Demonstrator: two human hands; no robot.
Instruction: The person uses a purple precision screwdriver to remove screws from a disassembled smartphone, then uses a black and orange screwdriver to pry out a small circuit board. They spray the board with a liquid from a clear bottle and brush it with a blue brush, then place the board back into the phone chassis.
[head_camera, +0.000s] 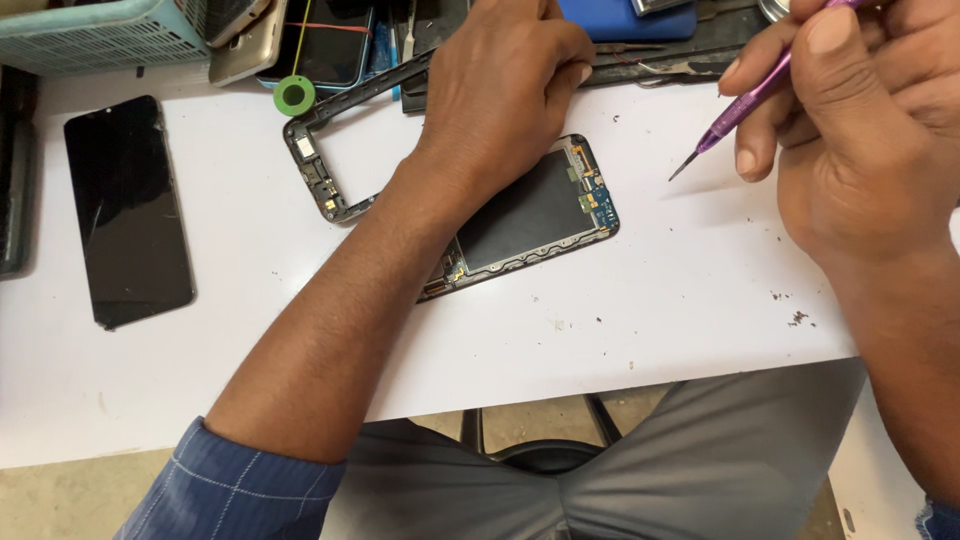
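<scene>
An opened phone body (535, 215) lies on the white table (640, 300), its dark battery area and blue circuit parts showing. My left hand (500, 85) reaches over it toward the clutter at the back, fingers curled down; what they touch is hidden. My right hand (860, 130) hovers at the right, gripping a purple screwdriver (740, 105) whose thin tip points down-left above the table, clear of the phone. A black phone frame (330, 160) lies just left of my left wrist.
A dark phone screen (128, 210) lies at the left. A green ring (294, 95), several phones, a blue case (625, 20) and metal tweezers (680, 65) crowd the back edge. A teal basket (95, 35) stands at the back left. Small dark specks dot the table at the right.
</scene>
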